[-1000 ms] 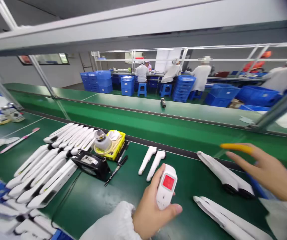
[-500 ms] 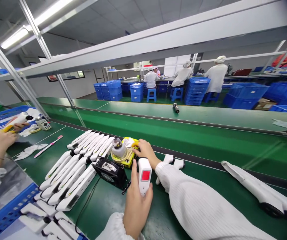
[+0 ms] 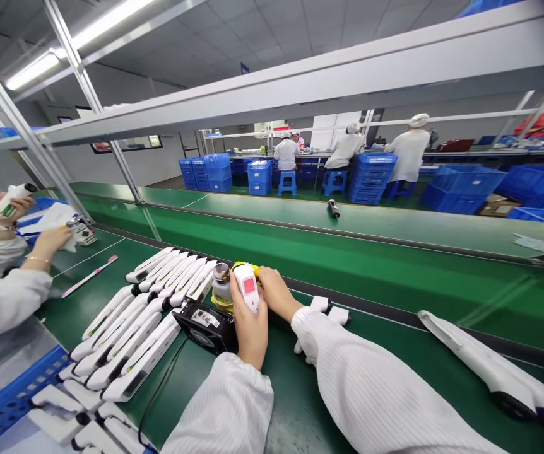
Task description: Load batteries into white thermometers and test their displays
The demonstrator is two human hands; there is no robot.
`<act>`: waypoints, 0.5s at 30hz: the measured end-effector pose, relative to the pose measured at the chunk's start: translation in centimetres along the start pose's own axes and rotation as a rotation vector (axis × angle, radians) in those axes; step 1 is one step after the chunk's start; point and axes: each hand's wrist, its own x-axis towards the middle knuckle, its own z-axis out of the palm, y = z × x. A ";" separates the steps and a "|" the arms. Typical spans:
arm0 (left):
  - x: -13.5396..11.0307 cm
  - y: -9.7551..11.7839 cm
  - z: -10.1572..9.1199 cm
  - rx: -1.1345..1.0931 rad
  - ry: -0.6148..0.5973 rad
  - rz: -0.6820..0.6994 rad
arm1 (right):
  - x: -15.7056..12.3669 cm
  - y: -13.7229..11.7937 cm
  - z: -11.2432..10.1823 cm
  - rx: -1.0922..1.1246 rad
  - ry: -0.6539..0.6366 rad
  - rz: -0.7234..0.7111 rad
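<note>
My left hand grips a small white device with a red square panel, held upright over the yellow tray. My right hand reaches across beside it, fingers curled at the device and tray; whether it holds anything is hidden. A clear bottle with a metal cap stands at the tray. A black box-shaped unit lies just in front of it.
Rows of white handle housings lie to the left on the green bench. Two white parts and a long white housing lie to the right. A co-worker's hands work at far left. A conveyor runs behind, with blue crates and seated people beyond.
My left hand has carried the white device forward and up to the yellow tray. My right hand, which a second ago was out at the right, stays by the tray beside the device.
</note>
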 end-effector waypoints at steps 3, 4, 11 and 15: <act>-0.2 -0.8 0.0 0.034 0.007 0.017 | -0.7 0.2 -0.7 0.059 -0.047 0.017; -0.3 -1.0 0.0 0.041 0.005 0.021 | -1.0 0.3 -0.8 0.080 -0.064 0.021; -0.3 -1.5 0.0 0.063 -0.013 0.029 | -2.1 1.2 -1.0 0.247 -0.057 0.123; -0.4 -1.6 0.0 0.082 -0.028 0.030 | -1.5 1.2 0.5 0.387 0.019 0.279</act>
